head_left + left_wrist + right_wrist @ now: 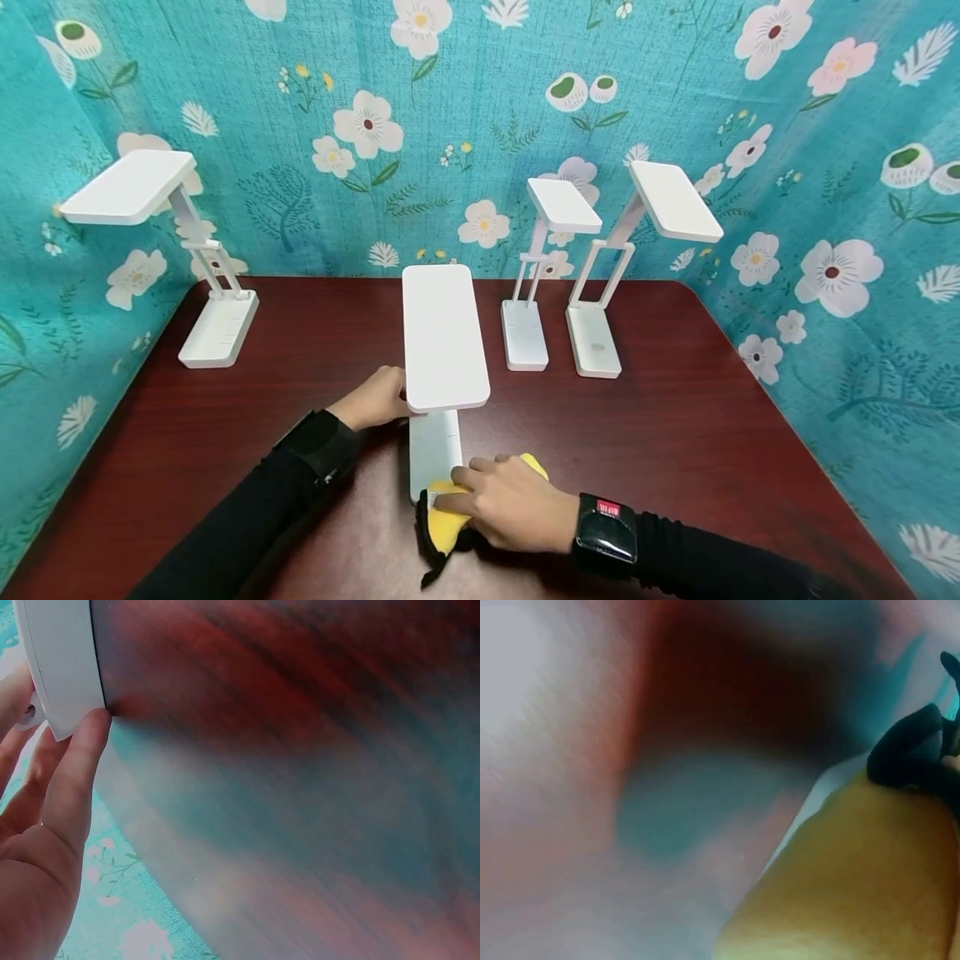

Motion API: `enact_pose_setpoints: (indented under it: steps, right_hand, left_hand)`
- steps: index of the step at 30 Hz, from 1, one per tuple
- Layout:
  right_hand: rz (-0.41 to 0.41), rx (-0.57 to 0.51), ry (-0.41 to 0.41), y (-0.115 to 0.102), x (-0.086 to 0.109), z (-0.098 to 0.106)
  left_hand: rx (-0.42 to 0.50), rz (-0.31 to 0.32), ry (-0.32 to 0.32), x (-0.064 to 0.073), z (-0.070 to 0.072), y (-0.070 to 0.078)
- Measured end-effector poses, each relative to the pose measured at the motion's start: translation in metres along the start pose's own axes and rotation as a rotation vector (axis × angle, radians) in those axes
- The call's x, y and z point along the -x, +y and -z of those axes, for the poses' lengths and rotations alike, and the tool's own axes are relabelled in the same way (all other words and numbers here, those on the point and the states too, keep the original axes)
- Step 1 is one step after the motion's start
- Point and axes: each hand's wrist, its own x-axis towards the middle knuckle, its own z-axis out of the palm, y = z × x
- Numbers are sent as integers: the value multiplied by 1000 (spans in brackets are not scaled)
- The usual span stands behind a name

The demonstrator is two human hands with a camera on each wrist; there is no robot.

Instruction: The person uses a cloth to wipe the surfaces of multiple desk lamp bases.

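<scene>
In the middle of the table stands a white folding desk lamp (pixel 446 337), its flat head over the base (pixel 435 454). My left hand (pixel 377 396) holds the lamp's far part, partly hidden under the head. The left wrist view shows fingers (pixel 71 780) at the edge and end of a white lamp part (pixel 64 667). With my right hand (pixel 517 504) I grip a yellow cloth (pixel 446 527) with black edging against the base's near right side. In the right wrist view the yellow cloth (pixel 847 877) and its black edging (pixel 907 750) fill the right side; the fingers are mostly out of sight.
Another white lamp (pixel 219 329) stands at the table's left. Two more white lamps, a smaller one (pixel 525 337) and a larger one (pixel 594 342), stand close together at the back right. A teal floral curtain (pixel 450 183) rises behind the dark red table (pixel 712 467).
</scene>
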Motion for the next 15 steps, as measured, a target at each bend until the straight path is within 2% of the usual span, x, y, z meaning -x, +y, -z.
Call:
enact_pose_setpoints:
  steps: [4, 8, 12, 15]
  right_hand:
    - [-92, -64, -26, 12, -1, -1]
    - [-253, -96, -48, 43, -5, -9]
    - [-382, -63, -37, 78, -5, -21]
    - [-414, -28, -40, 98, -5, -24]
  left_hand:
    - [13, 23, 0, -1, 2, 1]
    - [16, 53, 2, -3, 1, 1]
    - [18, 99, 0, -3, -1, 1]
    - [16, 117, 3, -3, -2, 1]
